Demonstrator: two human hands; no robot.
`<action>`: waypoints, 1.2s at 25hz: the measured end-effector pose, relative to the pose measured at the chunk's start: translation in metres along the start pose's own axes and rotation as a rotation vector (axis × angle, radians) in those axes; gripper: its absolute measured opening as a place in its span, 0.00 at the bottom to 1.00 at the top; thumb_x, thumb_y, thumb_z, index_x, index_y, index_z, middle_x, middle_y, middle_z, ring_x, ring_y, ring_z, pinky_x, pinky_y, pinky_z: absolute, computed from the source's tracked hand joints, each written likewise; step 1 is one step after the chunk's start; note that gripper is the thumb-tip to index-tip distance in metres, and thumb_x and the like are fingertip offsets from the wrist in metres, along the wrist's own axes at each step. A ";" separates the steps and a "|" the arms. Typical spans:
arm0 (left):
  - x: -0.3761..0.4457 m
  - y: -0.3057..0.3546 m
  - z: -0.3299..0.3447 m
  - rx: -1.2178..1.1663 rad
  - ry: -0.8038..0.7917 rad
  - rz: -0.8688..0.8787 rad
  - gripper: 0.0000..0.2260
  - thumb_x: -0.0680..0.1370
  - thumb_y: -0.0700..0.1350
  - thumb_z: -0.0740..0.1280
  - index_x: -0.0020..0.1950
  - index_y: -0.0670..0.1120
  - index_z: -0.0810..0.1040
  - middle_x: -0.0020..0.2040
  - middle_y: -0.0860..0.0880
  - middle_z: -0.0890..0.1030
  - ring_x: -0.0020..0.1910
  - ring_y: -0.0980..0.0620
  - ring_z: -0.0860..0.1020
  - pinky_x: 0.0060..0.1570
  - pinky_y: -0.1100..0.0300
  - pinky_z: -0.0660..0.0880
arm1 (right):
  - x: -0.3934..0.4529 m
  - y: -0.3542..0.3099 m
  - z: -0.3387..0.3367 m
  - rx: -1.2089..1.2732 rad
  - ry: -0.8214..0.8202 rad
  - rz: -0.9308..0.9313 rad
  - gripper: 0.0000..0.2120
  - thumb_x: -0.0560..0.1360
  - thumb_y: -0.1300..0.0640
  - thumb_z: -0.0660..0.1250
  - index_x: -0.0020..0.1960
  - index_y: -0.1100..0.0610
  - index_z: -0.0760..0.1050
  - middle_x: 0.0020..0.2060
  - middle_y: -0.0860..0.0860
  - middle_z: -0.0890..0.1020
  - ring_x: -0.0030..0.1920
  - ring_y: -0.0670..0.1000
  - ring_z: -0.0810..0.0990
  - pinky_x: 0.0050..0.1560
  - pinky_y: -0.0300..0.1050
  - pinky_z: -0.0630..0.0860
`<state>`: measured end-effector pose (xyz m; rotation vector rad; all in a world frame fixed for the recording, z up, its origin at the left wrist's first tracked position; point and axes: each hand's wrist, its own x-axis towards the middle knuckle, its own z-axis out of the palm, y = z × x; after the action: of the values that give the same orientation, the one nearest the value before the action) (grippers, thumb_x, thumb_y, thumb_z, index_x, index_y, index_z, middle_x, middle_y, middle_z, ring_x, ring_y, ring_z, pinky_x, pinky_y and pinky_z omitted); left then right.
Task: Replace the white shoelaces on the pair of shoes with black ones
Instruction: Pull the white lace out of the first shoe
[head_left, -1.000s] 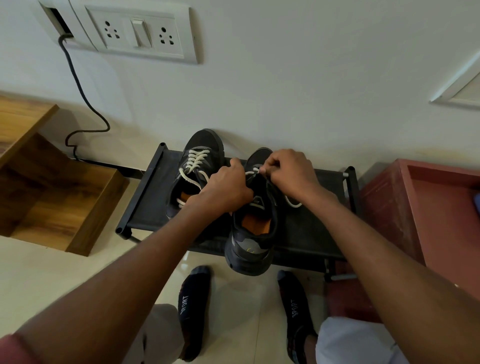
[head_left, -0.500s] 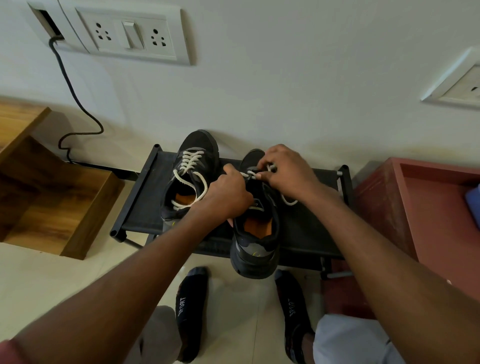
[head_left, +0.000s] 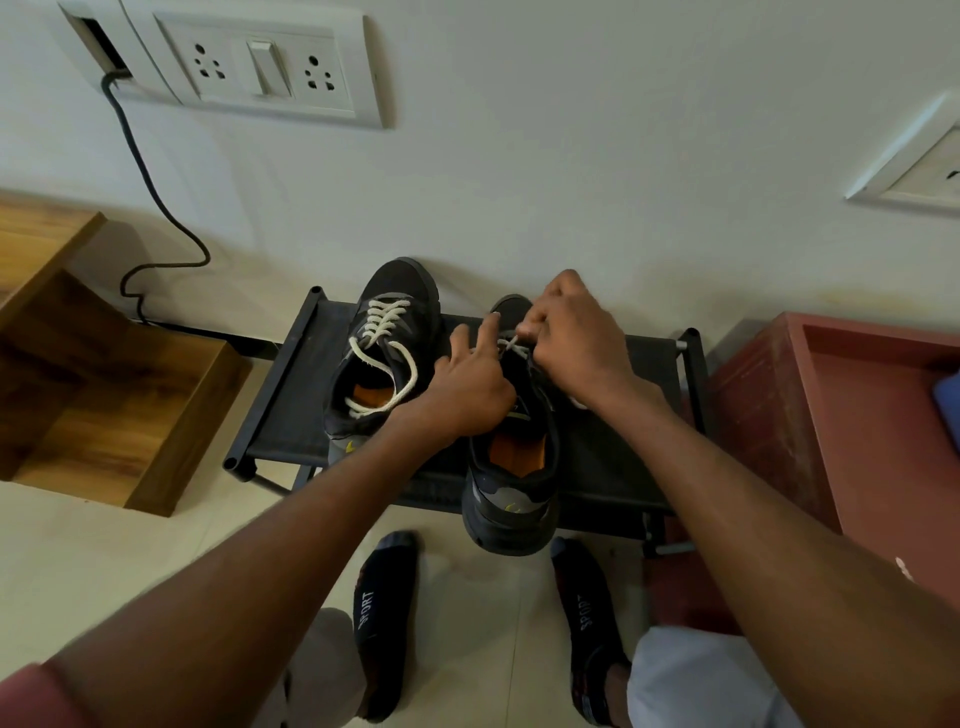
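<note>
Dim, soft light; wide-angle edge distortion

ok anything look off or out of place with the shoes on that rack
The right shoe sits askew: its heel hangs over the front edge of the rack, while the left shoe lies fully on it. The left shoe's white lace trails loose, undone, into its opening. No damage shows.

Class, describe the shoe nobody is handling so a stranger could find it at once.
Find the black rack below the wall sockets. Two dark shoes sit on it; take the left shoe. Unlike the right shoe, it has no hands on it and its white lace shows fully.
</note>
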<state>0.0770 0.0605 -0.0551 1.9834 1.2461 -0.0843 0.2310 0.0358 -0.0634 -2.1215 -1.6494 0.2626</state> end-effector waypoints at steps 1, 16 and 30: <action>0.002 -0.001 0.000 -0.048 -0.018 -0.014 0.40 0.80 0.40 0.63 0.85 0.53 0.42 0.82 0.40 0.49 0.78 0.28 0.57 0.78 0.38 0.58 | 0.005 0.004 -0.002 0.072 0.075 0.089 0.07 0.81 0.56 0.71 0.46 0.57 0.83 0.55 0.51 0.75 0.45 0.52 0.79 0.47 0.51 0.78; 0.003 -0.006 -0.005 -0.232 0.004 -0.065 0.41 0.75 0.45 0.65 0.84 0.60 0.49 0.83 0.48 0.44 0.75 0.35 0.66 0.67 0.46 0.76 | 0.004 0.008 0.008 0.127 -0.190 -0.070 0.07 0.75 0.47 0.76 0.52 0.46 0.86 0.57 0.45 0.83 0.57 0.50 0.81 0.59 0.55 0.78; 0.020 -0.028 -0.021 0.097 -0.111 0.125 0.45 0.76 0.54 0.75 0.84 0.56 0.50 0.85 0.50 0.44 0.82 0.41 0.59 0.77 0.49 0.65 | 0.019 0.026 -0.034 0.689 0.174 0.490 0.03 0.81 0.61 0.66 0.52 0.58 0.78 0.50 0.51 0.81 0.50 0.49 0.80 0.54 0.47 0.78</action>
<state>0.0585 0.0946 -0.0653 2.1051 1.0631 -0.1935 0.2726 0.0417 -0.0430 -1.8834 -0.7536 0.6642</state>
